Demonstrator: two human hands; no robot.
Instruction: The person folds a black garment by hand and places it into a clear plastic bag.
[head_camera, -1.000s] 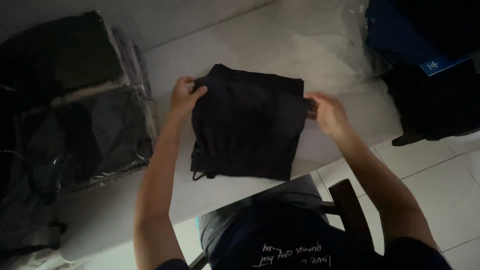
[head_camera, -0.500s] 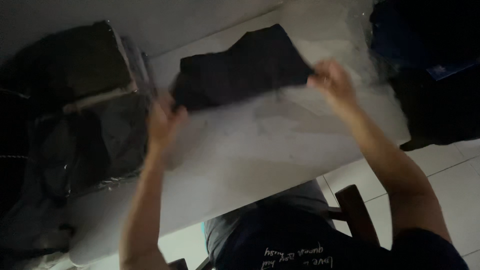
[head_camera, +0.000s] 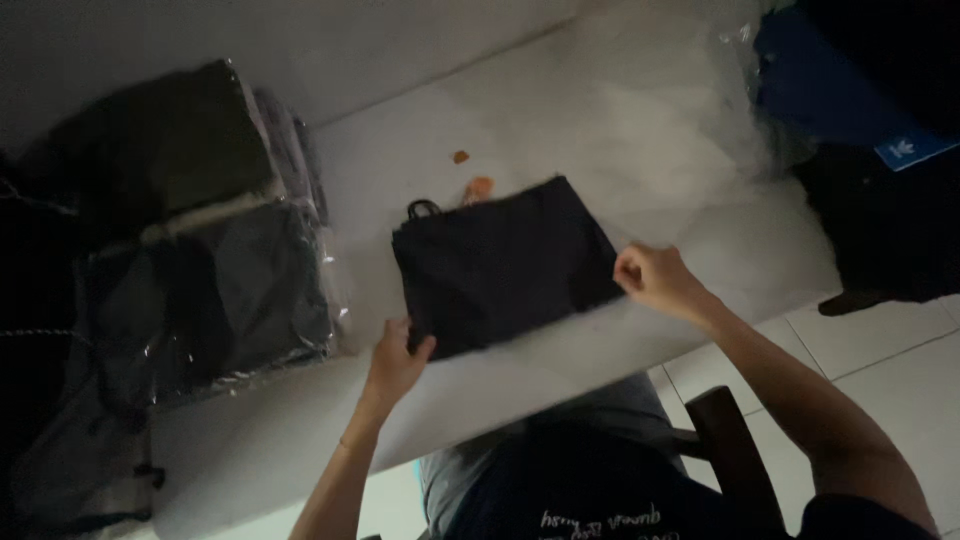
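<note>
Here both hands, left hand (head_camera: 395, 362) and right hand (head_camera: 655, 280), pinch the dark folded garment (head_camera: 500, 265) beside seemingly clothes-filled plastic bags (head_camera: 210, 290).

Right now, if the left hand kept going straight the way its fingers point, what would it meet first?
The left hand already touches the near corner of the folded black cloth on the white table. Going on, it would slide onto that cloth, probably toward its small loop.

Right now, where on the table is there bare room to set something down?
Bare white table lies beyond the black garment, up to the clear plastic at the far right; two small orange bits sit there. A narrow strip runs along the near edge below the left hand. The left is crowded with bagged dark garments.
</note>
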